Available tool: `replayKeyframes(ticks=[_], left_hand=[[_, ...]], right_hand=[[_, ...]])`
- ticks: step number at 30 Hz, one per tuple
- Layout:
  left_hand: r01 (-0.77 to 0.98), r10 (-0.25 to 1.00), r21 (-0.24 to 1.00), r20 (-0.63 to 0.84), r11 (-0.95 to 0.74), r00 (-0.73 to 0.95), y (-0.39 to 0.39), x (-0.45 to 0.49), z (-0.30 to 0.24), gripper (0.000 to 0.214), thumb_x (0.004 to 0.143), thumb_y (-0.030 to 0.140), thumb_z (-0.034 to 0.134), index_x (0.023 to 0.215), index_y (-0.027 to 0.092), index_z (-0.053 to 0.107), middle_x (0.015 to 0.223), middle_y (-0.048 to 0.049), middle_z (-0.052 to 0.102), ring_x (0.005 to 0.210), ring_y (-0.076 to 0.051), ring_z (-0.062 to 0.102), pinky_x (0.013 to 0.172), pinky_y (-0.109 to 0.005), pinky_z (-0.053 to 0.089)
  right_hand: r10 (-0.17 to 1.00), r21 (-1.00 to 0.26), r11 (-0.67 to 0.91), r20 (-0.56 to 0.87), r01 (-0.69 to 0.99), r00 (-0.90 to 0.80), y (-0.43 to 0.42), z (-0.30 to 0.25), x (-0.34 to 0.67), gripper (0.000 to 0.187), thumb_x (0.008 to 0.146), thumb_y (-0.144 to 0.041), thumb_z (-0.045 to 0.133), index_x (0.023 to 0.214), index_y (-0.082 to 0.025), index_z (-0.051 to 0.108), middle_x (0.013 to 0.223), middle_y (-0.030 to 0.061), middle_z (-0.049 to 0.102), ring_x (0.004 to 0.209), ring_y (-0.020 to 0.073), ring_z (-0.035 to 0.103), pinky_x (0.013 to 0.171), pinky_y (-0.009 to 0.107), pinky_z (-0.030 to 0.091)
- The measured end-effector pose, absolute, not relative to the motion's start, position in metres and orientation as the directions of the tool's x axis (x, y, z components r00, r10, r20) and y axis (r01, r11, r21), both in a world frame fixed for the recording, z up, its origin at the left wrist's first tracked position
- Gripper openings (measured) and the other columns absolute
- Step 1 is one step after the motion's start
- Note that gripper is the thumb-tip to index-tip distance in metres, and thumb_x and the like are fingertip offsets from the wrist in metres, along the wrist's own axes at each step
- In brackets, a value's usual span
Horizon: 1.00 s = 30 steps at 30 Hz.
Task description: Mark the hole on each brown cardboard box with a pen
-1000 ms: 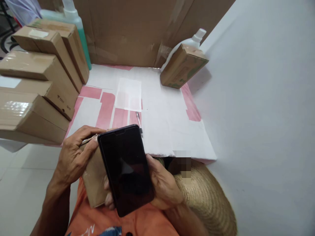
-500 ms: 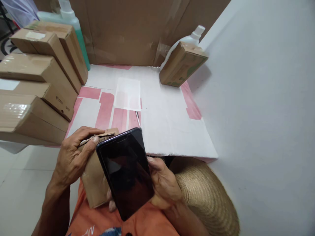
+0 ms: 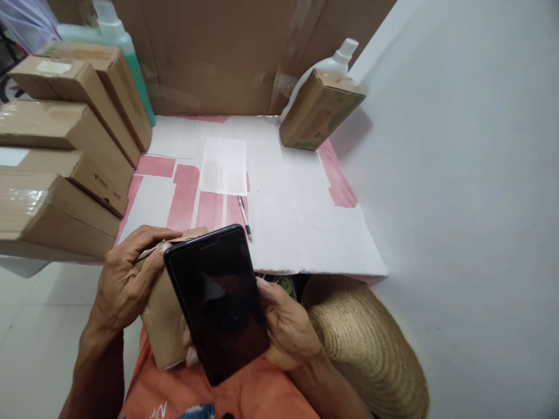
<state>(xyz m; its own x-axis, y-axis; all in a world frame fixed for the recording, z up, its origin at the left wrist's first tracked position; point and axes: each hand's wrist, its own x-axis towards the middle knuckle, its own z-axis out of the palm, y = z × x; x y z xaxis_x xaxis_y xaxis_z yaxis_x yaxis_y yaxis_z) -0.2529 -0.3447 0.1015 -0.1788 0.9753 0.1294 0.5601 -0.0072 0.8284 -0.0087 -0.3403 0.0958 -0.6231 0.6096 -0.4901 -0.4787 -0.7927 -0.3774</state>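
Note:
A black smartphone (image 3: 218,308) with a dark, reflective screen lies in my right hand (image 3: 290,326), whose thumb presses its right edge and whose fingertips show past its left edge. My left hand (image 3: 131,279) grips the upper end of a small cardboard box (image 3: 163,326), thumb at its opened flap. The phone overlaps the box and hides much of its right side; what is inside the box does not show. Beyond the phone's top edge, a pen (image 3: 244,218) rests on the table, just below a white sheet of paper (image 3: 224,167).
Several cardboard boxes (image 3: 100,169) stand in a row at the table's left, before a green-liquid bottle (image 3: 140,81). Another box (image 3: 321,110) leans by a white bottle (image 3: 345,52) at back right. A straw hat (image 3: 367,343) sits below the table's (image 3: 305,233) front edge, beside the wall.
The phone and my right hand have shifted slightly left, uncovering more of the pen. My left hand keeps its hold on the box. The view has tilted a little.

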Motion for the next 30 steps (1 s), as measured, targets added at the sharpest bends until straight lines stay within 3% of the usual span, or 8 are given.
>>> replayKeyframes(ticks=[9, 18, 25, 30], left_hand=[[0.562, 0.979, 0.827, 0.125, -0.014, -0.160, -0.347, -0.259, 0.092, 0.024, 0.099, 0.032, 0.065, 0.116, 0.027, 0.081, 0.116, 0.0003, 0.080, 0.108, -0.021, 0.073, 0.097, -0.029, 0.054], [0.546, 0.977, 0.837, 0.103, 0.015, -0.186, -0.346, -0.256, 0.097, 0.022, 0.098, 0.037, 0.069, 0.111, 0.025, 0.082, 0.113, -0.0015, 0.081, 0.107, -0.023, 0.074, 0.098, -0.031, 0.054], [0.553, 0.972, 0.833, 0.160, -0.038, -0.173, -0.347, -0.257, 0.091, 0.021, 0.099, 0.037, 0.069, 0.112, 0.028, 0.082, 0.111, 0.0014, 0.080, 0.104, -0.019, 0.073, 0.095, -0.027, 0.054], [0.565, 0.964, 0.820, 0.213, -0.088, -0.158, -0.345, -0.259, 0.089, 0.028, 0.105, 0.044, 0.061, 0.114, 0.029, 0.083, 0.112, 0.0015, 0.081, 0.102, -0.017, 0.074, 0.091, -0.026, 0.054]], right_hand=[[0.538, -0.361, -0.838, -0.415, -0.410, -0.734, -0.338, 0.093, -0.009, 0.040, 0.082, -0.060, 0.085, 0.089, -0.020, 0.082, 0.102, 0.0086, 0.088, 0.127, 0.0319, 0.077, 0.120, 0.049, 0.054], [0.509, -0.294, -0.859, -0.401, -0.420, -0.761, -0.335, 0.101, -0.012, 0.037, 0.072, -0.057, 0.091, 0.073, -0.022, 0.079, 0.100, 0.0071, 0.088, 0.125, 0.0335, 0.078, 0.118, 0.048, 0.056], [0.516, -0.313, -0.855, -0.443, -0.413, -0.733, -0.335, 0.101, -0.011, 0.036, 0.074, -0.052, 0.085, 0.085, -0.018, 0.081, 0.097, 0.0106, 0.088, 0.126, 0.0356, 0.077, 0.116, 0.051, 0.057], [0.634, -0.373, -0.773, -0.420, -0.513, -0.649, -0.331, 0.100, 0.001, 0.033, 0.083, -0.052, 0.087, 0.099, -0.024, 0.086, 0.094, 0.0030, 0.088, 0.111, 0.0284, 0.084, 0.112, 0.045, 0.061]])
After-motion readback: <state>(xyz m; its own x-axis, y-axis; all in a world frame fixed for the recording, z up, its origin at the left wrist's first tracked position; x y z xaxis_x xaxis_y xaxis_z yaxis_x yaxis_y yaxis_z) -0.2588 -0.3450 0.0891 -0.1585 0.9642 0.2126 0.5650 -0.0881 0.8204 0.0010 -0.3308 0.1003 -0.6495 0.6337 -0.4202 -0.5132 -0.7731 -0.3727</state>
